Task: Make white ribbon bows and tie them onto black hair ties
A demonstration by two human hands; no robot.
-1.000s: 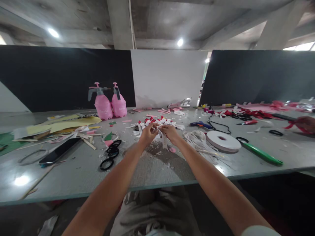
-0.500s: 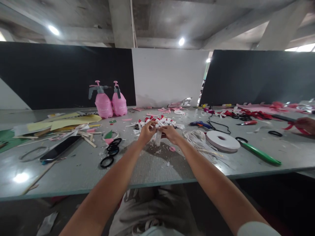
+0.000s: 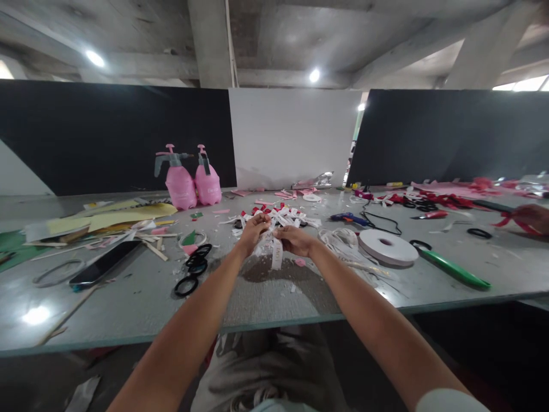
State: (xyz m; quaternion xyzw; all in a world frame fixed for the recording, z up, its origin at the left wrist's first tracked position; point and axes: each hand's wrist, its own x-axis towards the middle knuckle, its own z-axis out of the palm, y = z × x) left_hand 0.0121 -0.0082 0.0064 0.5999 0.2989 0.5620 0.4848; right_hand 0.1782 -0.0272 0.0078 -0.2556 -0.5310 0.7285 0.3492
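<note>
Both hands meet over the middle of the table, pinching a white printed ribbon (image 3: 277,254) whose loose end hangs down toward me. My left hand (image 3: 254,233) has its fingers closed at the ribbon's upper part. Close beside it, my right hand (image 3: 295,239) grips the same ribbon between thumb and fingers. Just behind the fingers lies a pile of white and red ribbon pieces (image 3: 285,216), partly hidden by my hands. A small pink scrap (image 3: 299,262) rests under the right hand.
Right of my hands are a ribbon roll (image 3: 388,247), a blue glue gun (image 3: 348,218) and a green-handled tool (image 3: 458,270). Black rings (image 3: 186,285), a phone (image 3: 105,263) and pink spray bottles (image 3: 180,186) stand left. Another person's hand (image 3: 532,218) holds red ribbon far right.
The ribbon's hanging end has turned so that its printed face shows more plainly, and it reaches lower. Both hands have shifted slightly and stay close together.
</note>
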